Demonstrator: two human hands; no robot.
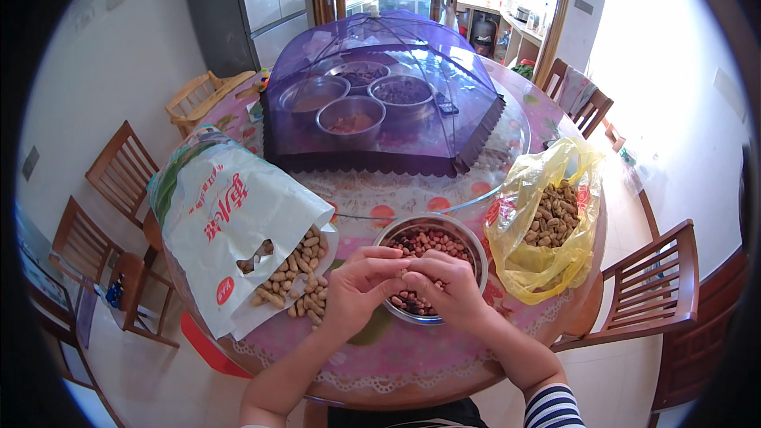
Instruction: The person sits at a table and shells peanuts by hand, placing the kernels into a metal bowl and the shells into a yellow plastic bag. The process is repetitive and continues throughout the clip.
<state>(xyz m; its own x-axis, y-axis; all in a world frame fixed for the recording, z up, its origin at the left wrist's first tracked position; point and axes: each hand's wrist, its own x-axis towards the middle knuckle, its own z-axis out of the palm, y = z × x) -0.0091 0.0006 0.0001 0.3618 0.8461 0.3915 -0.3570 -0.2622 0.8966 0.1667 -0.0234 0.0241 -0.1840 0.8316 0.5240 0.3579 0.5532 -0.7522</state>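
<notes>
Fingertips together, my left hand and my right hand pinch a small pale peanut, mostly hidden by the fingers. They are above the near part of a stainless steel bowl, which holds red-skinned peanut kernels. To the left lies a white printed bag on its side, with unshelled peanuts spilling from its mouth towards my left hand. A yellow plastic bag stands open on the right, holding peanut shells.
A purple mesh food cover stands over several metal bowls and a dark handheld device farther back. Wooden chairs surround the round table, which wears a pink patterned cloth. A glass turntable edge lies behind the steel bowl.
</notes>
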